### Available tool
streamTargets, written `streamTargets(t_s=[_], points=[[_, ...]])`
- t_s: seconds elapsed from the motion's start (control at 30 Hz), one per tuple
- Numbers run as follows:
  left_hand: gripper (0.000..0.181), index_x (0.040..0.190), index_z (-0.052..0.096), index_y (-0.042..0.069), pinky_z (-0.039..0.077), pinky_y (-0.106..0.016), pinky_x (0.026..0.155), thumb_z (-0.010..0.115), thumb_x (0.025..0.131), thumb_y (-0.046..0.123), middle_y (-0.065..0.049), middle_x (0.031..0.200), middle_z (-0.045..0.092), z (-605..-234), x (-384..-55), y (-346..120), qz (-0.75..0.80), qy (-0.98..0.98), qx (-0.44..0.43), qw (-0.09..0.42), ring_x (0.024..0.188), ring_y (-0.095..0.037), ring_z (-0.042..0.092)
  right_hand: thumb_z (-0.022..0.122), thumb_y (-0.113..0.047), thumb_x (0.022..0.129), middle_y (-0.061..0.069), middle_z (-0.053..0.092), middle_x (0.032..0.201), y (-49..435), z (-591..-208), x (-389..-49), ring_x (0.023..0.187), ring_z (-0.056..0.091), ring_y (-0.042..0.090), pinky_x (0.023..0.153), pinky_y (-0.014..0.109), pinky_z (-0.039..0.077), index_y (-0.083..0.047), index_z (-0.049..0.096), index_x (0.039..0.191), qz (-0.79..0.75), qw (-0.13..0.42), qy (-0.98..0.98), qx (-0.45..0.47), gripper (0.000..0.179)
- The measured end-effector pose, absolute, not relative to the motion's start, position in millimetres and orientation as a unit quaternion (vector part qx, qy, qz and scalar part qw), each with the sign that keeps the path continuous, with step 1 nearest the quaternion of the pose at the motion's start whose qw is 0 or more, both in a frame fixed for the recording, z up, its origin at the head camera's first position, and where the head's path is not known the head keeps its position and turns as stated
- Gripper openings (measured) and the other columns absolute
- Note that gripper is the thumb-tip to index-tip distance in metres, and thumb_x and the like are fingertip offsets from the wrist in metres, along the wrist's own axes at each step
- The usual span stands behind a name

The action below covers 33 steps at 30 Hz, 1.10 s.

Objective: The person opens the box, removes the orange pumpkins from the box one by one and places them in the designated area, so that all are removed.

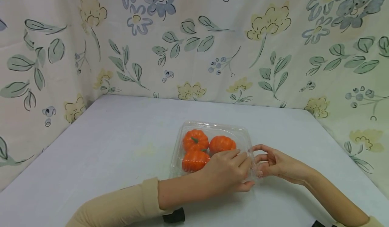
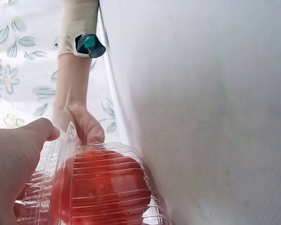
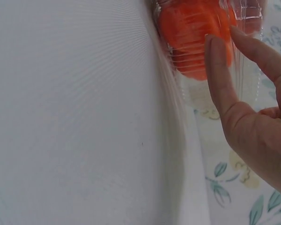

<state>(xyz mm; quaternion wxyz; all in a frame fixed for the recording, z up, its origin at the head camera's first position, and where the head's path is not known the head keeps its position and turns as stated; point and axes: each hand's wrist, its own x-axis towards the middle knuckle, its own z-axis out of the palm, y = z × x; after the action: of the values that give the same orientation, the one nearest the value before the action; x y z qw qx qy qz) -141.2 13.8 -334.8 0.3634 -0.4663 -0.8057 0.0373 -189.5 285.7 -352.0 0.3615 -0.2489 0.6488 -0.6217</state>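
Note:
A clear plastic clamshell container (image 1: 216, 125) lies on the table with three orange toy pumpkins (image 1: 195, 140) inside. Its ribbed wall and rim show up close in both wrist views. My left hand (image 1: 223, 173) reaches across its near right part, fingers bent on the lid near the right edge and thumb (image 2: 48, 127) beside the rim. From the right, my right hand (image 1: 278, 164) holds the right rim; its thumb and forefinger sit on either side of the rim in the right wrist view. The left hand and forearm hide the container's near edge.
The white table (image 1: 127, 135) extends around the container. A flower-printed cloth (image 1: 194, 44) hangs behind and beside it. Black wrist gear (image 1: 174, 216) shows under the left sleeve.

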Motion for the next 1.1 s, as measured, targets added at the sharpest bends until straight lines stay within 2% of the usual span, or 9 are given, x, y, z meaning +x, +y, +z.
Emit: streamTargets(t_s=[0.4,0.67,0.9,1.03,1.1], points=[[0.047,0.112,0.079,0.018,0.059,-0.015,0.084,0.070,0.093,0.060,0.009,0.101,0.074,-326.8,-137.7,3.4,0.017,-0.826,-0.455,0.332,0.091,-0.007,0.067,0.061,-0.003,0.104,0.006,0.066,0.127,283.5,-345.4,-187.0,0.108,0.071,0.020,0.096,0.032,0.059,-0.012,0.037,0.151,-0.589,0.324,0.708,-0.219,0.054],[0.043,0.108,0.080,0.017,0.062,-0.022,0.083,0.075,0.090,0.056,0.006,0.102,0.077,-326.9,-138.6,-9.7,-0.011,-0.816,-0.441,0.373,0.094,-0.010,0.072,0.060,-0.005,0.105,0.009,0.060,0.134,280.8,-342.8,-185.2,0.114,0.069,0.022,0.098,0.032,0.059,-0.005,0.030,0.157,-0.582,0.283,0.733,-0.212,0.060],[0.046,0.111,0.081,0.014,0.063,-0.026,0.088,0.078,0.089,0.054,0.002,0.106,0.079,-323.7,-138.1,-27.1,-0.030,-0.811,-0.436,0.388,0.097,-0.013,0.074,0.066,-0.011,0.104,0.028,0.042,0.151,274.7,-341.3,-179.5,0.118,0.065,0.012,0.095,0.026,0.059,-0.003,0.028,0.160,-0.535,0.188,0.798,-0.203,0.069],[0.044,0.109,0.082,0.014,0.063,-0.027,0.088,0.080,0.088,0.052,0.001,0.106,0.080,-324.0,-139.2,-36.9,-0.043,-0.809,-0.431,0.398,0.097,-0.014,0.076,0.067,-0.004,0.102,0.030,0.045,0.148,270.6,-342.9,-177.0,0.116,0.064,0.006,0.090,0.025,0.061,-0.001,0.035,0.156,-0.518,0.102,0.814,-0.241,0.063],[0.044,0.109,0.082,0.013,0.063,-0.028,0.088,0.081,0.087,0.052,0.001,0.106,0.081,-323.5,-139.2,-41.9,-0.048,-0.807,-0.430,0.402,0.096,-0.015,0.076,0.067,0.001,0.100,0.026,0.050,0.144,267.6,-344.7,-176.8,0.115,0.064,0.003,0.090,0.023,0.061,0.002,0.038,0.153,-0.508,0.052,0.817,-0.268,0.061]])
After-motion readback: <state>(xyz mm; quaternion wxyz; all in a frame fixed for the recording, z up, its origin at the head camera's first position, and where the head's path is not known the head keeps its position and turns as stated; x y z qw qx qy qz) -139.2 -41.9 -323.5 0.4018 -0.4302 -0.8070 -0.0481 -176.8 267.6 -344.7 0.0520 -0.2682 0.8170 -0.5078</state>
